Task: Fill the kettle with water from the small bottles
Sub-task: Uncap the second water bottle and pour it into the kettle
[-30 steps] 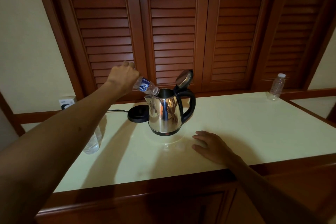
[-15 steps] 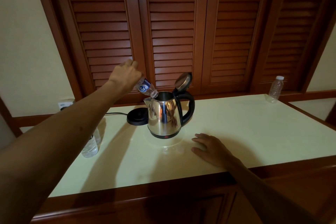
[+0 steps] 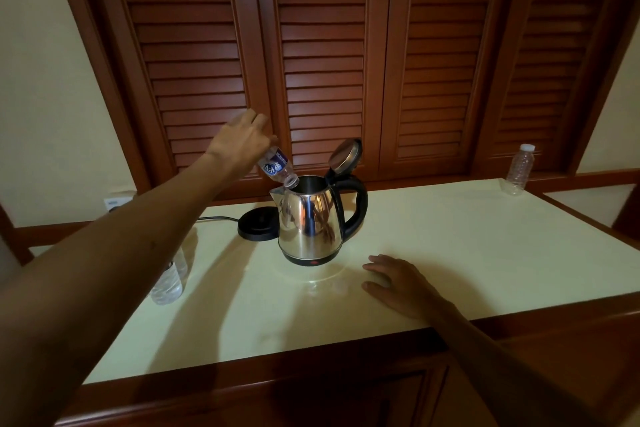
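A steel kettle (image 3: pixel 310 222) with a black handle stands on the pale countertop (image 3: pixel 450 246), its lid (image 3: pixel 343 156) tipped up and open. My left hand (image 3: pixel 239 142) grips a small labelled water bottle (image 3: pixel 277 166), tilted neck-down with its mouth at the kettle's rim. My right hand (image 3: pixel 398 281) rests flat on the counter in front and to the right of the kettle, fingers spread, holding nothing. Another small bottle (image 3: pixel 168 282) stands at the left, partly hidden by my left arm. A third bottle (image 3: pixel 519 170) with a white cap stands at the far right.
The kettle's black base (image 3: pixel 258 224) sits behind and left of the kettle, its cord running left toward a wall socket (image 3: pixel 116 202). Louvred wooden doors (image 3: pixel 332 55) close off the back. A dark wood edge (image 3: pixel 311 374) runs along the counter's front.
My left hand has tipped the bottle steeper, raising its bottom end. The view has shifted slightly; the kettle and my right hand stay where they were.
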